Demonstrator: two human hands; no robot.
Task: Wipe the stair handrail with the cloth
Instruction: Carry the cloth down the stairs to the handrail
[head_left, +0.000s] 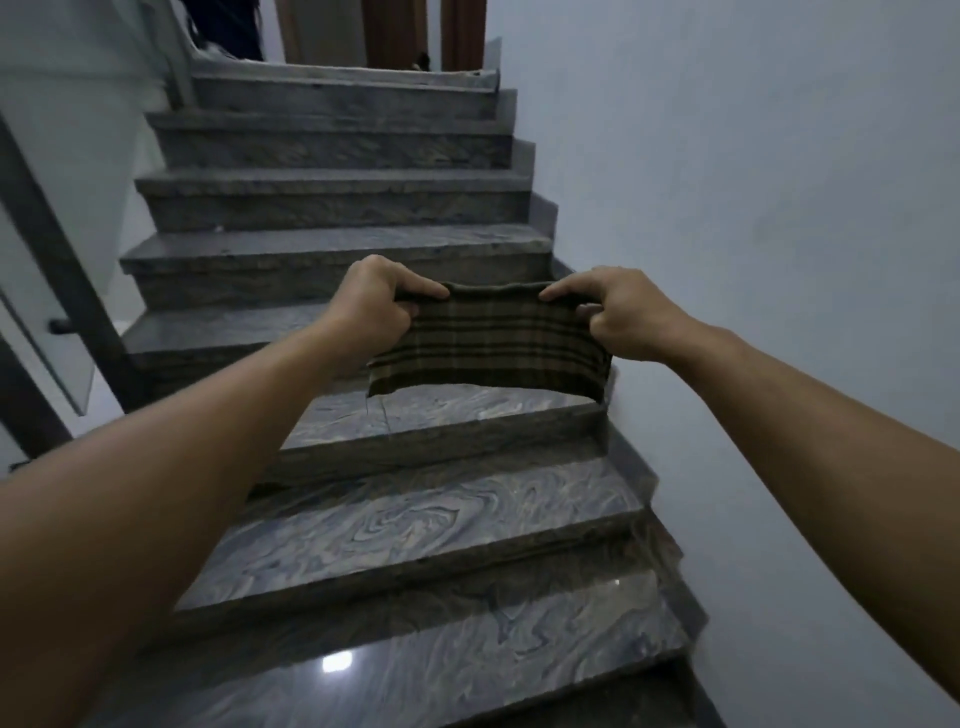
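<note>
A left hand (376, 301) and right hand (623, 314) pinch the top corners of a soft, light plaid cloth (491, 343), stretched above the marble stairs (415, 519), well right of the dark handrail (57, 249), likely best bunched for wiping.

**Dim, bluish stairwell light**

We see cool, low light throughout. Two small white glares sit on the polished stairs (395, 525) near the bottom. The picture is soft overall, blurrier toward the top landing, and the wide lens bends the edges, stretching our forearms.
</note>
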